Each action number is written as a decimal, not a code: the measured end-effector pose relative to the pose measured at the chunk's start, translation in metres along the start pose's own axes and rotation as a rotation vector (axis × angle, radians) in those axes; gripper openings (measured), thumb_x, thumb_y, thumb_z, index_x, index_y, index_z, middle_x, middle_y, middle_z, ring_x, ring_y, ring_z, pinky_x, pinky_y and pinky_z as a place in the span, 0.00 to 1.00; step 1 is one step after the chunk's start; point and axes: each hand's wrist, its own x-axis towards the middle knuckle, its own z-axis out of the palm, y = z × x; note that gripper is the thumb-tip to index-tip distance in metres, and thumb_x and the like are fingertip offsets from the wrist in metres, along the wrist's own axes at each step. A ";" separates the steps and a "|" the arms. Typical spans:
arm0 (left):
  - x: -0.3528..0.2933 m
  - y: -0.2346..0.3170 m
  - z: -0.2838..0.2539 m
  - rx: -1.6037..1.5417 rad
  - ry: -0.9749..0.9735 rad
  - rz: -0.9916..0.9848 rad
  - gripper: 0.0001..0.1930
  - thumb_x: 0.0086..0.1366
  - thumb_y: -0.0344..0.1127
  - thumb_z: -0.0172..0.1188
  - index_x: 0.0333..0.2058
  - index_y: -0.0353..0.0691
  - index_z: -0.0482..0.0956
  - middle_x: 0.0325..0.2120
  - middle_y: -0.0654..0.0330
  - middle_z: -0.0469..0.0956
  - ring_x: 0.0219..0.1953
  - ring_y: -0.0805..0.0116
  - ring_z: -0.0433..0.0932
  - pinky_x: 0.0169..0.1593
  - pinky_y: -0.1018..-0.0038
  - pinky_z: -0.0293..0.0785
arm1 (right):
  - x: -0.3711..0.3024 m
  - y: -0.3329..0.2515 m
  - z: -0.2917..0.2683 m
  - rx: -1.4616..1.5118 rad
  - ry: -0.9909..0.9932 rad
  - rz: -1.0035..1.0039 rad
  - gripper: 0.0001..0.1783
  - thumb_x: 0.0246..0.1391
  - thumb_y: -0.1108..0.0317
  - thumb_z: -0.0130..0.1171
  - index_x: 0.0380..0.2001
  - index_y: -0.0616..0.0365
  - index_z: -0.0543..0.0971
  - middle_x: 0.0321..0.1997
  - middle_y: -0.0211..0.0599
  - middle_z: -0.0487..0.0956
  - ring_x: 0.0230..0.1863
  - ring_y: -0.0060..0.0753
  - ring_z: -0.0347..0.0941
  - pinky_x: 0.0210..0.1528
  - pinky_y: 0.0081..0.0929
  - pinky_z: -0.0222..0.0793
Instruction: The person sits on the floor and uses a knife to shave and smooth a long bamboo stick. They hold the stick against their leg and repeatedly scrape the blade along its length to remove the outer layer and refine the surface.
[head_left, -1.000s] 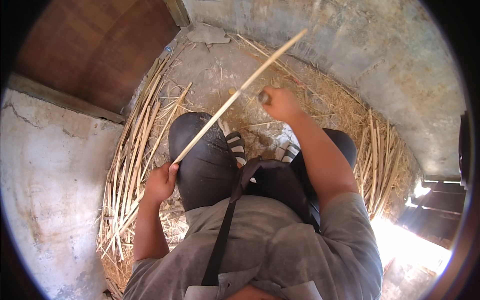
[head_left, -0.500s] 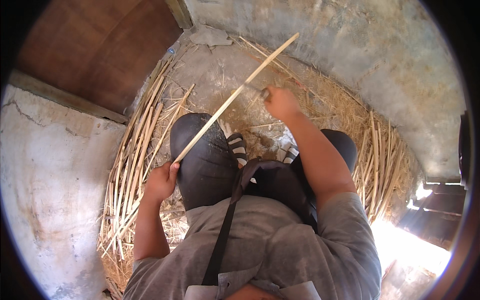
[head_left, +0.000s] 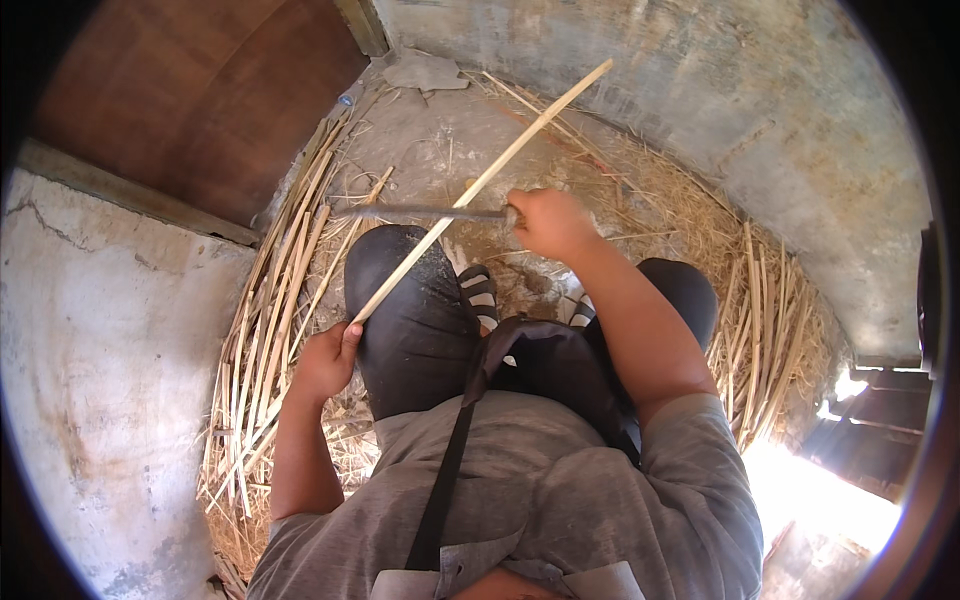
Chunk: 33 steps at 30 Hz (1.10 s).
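My left hand (head_left: 328, 360) is closed round the near end of a long pale strip, probably split bamboo (head_left: 500, 160), beside my left knee. The strip slants up and away to the right, its far end in the air. My right hand (head_left: 551, 222) is wrapped round the handle of a long dark blade, a knife (head_left: 400, 211), held level across the strip. The blade meets or passes the strip near its middle; whether it touches cannot be told. The blade's tip lies over the left side, above my left knee.
A heap of similar strips (head_left: 270, 330) lies along the floor at my left, against a wall and brown door panel (head_left: 200, 90). More strips (head_left: 757, 330) lie at my right among dry shavings (head_left: 690, 210). A stained wall (head_left: 720, 90) curves round the far right.
My right hand has come slightly nearer and to the left. The blade, foreshortened and blurred before, now shows its length across the strip. My left hand keeps its grip.
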 end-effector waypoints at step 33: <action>0.010 -0.005 -0.009 -0.068 -0.133 -0.056 0.33 0.78 0.59 0.43 0.37 0.28 0.80 0.28 0.42 0.80 0.34 0.46 0.80 0.43 0.59 0.74 | 0.002 0.022 0.013 -0.010 0.081 0.144 0.18 0.52 0.58 0.67 0.43 0.53 0.78 0.34 0.47 0.83 0.41 0.53 0.82 0.40 0.50 0.78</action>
